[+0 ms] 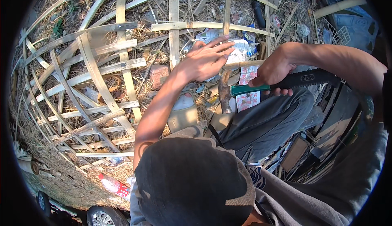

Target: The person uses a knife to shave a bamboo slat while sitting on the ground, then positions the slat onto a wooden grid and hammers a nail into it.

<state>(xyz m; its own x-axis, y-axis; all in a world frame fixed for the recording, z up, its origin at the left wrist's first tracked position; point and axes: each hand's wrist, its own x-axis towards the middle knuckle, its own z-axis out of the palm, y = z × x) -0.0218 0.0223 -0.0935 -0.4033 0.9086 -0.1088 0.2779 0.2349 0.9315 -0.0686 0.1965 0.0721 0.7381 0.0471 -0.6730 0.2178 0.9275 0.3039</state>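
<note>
My right hand (274, 70) is closed round the green-and-black handle of a hammer (286, 85). The hammer's rusty metal head (225, 93) lies to the left, just below my left hand. With fingers stretched out, my left hand (207, 59) rests over the near end of a narrow upright bamboo slat (227, 9), above a whitish block (239, 51). What lies under its palm is hidden. A short bamboo strip (244, 64) runs between the two hands, its right end covered by my right hand.
A bamboo lattice (126, 64) spreads over the left and far side. A reddish brick (159, 76) lies among straw and litter. A red-labelled bottle (115, 186) and car wheels (105, 218) are at lower left. Blue plastic (355, 26) and scrap lie to the right.
</note>
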